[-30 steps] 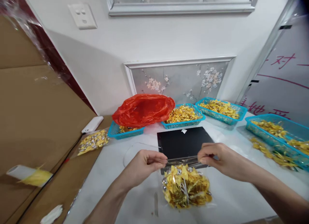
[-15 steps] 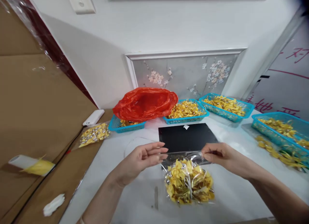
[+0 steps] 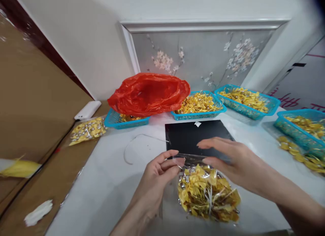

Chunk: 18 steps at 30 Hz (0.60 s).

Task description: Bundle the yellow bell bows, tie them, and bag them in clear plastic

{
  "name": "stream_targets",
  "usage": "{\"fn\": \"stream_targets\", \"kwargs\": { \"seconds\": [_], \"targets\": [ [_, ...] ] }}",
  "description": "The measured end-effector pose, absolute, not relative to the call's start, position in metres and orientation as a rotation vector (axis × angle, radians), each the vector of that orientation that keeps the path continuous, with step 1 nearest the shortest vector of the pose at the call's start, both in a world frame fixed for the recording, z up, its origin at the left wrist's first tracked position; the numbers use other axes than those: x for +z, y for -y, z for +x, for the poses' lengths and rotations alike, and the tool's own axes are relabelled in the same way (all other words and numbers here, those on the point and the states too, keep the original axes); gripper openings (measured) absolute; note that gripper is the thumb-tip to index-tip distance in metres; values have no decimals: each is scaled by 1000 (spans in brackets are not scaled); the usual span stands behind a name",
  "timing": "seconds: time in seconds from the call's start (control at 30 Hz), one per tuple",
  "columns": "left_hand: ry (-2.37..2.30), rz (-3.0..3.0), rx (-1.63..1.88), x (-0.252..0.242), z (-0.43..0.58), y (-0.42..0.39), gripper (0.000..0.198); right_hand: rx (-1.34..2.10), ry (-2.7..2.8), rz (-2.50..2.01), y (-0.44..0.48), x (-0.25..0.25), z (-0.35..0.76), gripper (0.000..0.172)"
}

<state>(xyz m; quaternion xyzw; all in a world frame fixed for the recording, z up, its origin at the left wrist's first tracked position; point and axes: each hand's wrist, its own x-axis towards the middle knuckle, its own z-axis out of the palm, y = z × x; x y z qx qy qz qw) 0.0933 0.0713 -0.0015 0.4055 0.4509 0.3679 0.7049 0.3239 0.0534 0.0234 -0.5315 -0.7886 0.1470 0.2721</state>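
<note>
Bag (image 3: 208,195) of yellow bows lies on the table (image 3: 106,181), just in front of a black mat (image 3: 188,137). Left hand (image 3: 157,171) pinches its clear top edge. Right hand (image 3: 225,159) hovers flat over that edge, fingers wide.

You have in view: blue baskets (image 3: 111,119) (image 3: 198,116) (image 3: 254,112) (image 3: 291,136), four, each holding yellow bows; clear packets of yellow bows (image 3: 208,195) (image 3: 87,131), two; red plastic bag (image 3: 149,93), one; black card (image 3: 188,137), one; white device (image 3: 87,110), one; white scrap (image 3: 38,213) on cardboard, one.
</note>
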Motion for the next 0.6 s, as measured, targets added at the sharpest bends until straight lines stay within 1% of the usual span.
{"fn": "stream_targets", "kwargs": {
  "seconds": [0.17, 0.27, 0.43, 0.5, 0.6],
  "targets": [
    [-997, 839, 863, -3, 95, -60, 33, 403, 2096, -1410, -63, 23, 287, 17],
    [-939, 844, 906, -4, 94, -56, 29, 500, 2036, -1363, -62, 21, 286, 12],
    [-997, 878, 950, -5, 98, -54, 6, 543, 1993, -1300, -58, 21, 285, 15],
    [-1010, 847, 958, -5, 101, -54, 8, 440, 2049, -1307, -57, 20, 284, 17],
    [-1014, 833, 991, -7, 103, -54, 5, 78, 2141, -1288, -51, 19, 278, 24]
  ]
}}
